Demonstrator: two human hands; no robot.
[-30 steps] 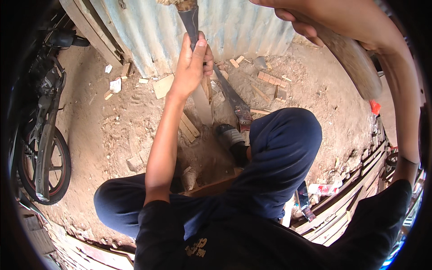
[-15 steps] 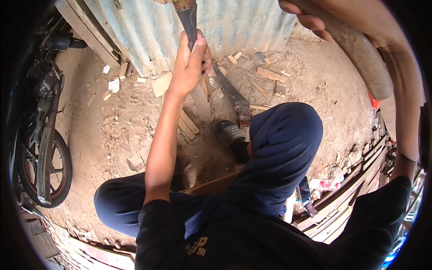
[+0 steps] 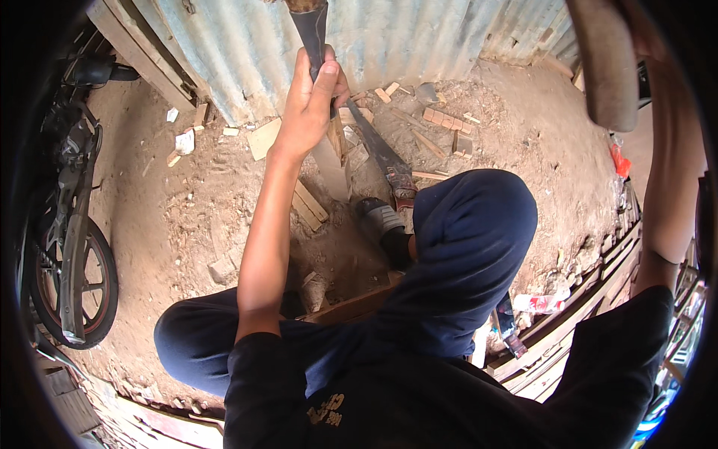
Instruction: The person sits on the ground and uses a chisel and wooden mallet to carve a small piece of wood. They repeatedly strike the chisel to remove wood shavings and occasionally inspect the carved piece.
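Observation:
My left hand (image 3: 303, 123) is closed around a dark metal tool with a funnel-shaped socket (image 3: 310, 28). A wooden end sits in the socket's wide top, cut off by the upper edge. Below the fist, a flat pale blade (image 3: 331, 168) points down toward the ground; it appears to belong to this tool. On the right, a thick rounded wooden club (image 3: 612, 82) is raised in my right hand (image 3: 649, 34). The fingers of that hand are mostly hidden near the dark rim. A narrow wood piece (image 3: 336, 138) stands beside the blade.
A dark tapered tool with a reddish handle (image 3: 404, 187) lies by my sandalled foot (image 3: 380, 217). Wood offcuts (image 3: 309, 206) and brick-like pieces (image 3: 446, 120) litter the dirt. Corrugated metal sheeting (image 3: 396, 45) stands ahead, a motorcycle (image 3: 78, 247) left, stacked planks (image 3: 553, 344) right.
My right arm has swung the wooden club upward toward the top right, and the club now hangs more upright. My left hand keeps its grip on the tool, nearly still.

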